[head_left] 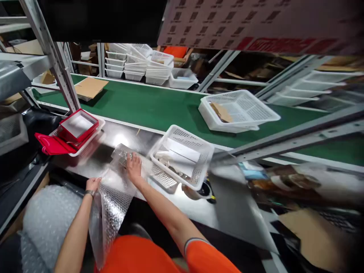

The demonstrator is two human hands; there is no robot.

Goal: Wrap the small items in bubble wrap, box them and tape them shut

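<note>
Steel worktop [231,204], flanked along its far edge by a green conveyor [159,99]. Bubble wrap [116,201]: one sheet, draped over the near edge. Left hand [93,184]: closed on the sheet's margin. Right hand [133,167]: open, palm down on it; best pressed evenly, sheet taut. White basket [190,140], loaded: just rightward, restricting room. Red box [79,125], in second basket [101,124]: far left corner.
</note>
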